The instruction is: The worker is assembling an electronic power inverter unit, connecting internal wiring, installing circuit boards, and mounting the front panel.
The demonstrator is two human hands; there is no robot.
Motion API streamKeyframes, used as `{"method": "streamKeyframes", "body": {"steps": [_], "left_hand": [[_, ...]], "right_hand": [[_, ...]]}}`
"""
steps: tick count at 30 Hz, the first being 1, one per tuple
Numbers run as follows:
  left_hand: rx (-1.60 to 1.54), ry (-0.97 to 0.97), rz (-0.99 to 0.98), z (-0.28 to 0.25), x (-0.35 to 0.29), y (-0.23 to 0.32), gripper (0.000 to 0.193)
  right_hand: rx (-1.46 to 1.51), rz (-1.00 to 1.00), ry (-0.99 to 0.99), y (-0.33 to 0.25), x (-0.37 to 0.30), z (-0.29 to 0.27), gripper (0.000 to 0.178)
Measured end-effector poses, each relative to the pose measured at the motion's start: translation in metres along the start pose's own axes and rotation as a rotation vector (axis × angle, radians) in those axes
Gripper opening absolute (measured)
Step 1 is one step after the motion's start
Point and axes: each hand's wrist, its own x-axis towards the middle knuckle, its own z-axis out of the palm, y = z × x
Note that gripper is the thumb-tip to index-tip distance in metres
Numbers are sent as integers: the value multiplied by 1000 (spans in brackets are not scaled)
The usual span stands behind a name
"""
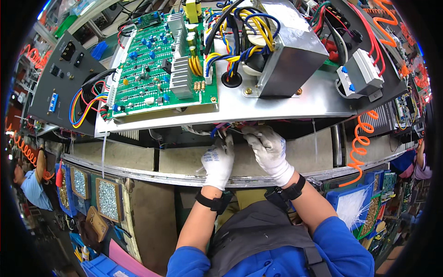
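Observation:
Both my hands wear white gloves and reach under the front edge of a bare metal plate (277, 107), at a bundle of coloured wires (220, 130). My left hand (218, 160) has its fingers drawn together at the wires; what they grip is hidden. A short white strip end sticks out beside its palm. To its right, my right hand (268, 151) is closed with bent fingers on a thin white strip that looks like a cable tie (236, 131). On top of the plate sit a green circuit board (143, 78) and a metal-cased transformer (295, 55) with yellow and blue wires.
White cable ties (104, 154) hang from the plate. A dark panel (62, 87) stands at the left. An orange coiled hose (362, 143) hangs at the right. Trays of screws (108, 198) lie below left; a blue bin (334, 196) of white ties lies below right. Another person (34, 184) is at far left.

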Motion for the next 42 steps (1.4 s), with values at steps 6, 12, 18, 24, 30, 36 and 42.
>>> {"method": "streamKeyframes", "body": {"steps": [6,12,18,24,30,36,42], "left_hand": [[-7,-62,-34,-2,-1,-1,46],[-337,-138,-154,-25,-1,-16,39],[-1033,68,-455,4,9,-52,7],[-1045,31,-441,3,8,-35,17],[-1172,-526,-413,-55,7,-21,19],[-1145,-525,-469,-63,8,-18,19],[-950,-323,-361,-45,5,-18,14]], "right_hand": [[63,78,-167,7,7,19,20],[-66,183,-199,9,3,32,25],[-16,148,-213,26,-1,44,19],[18,94,-266,27,2,37,21],[-1,116,-259,24,-1,38,23],[105,212,-377,12,4,22,28],[652,574,-296,17,-4,24,25]]}}
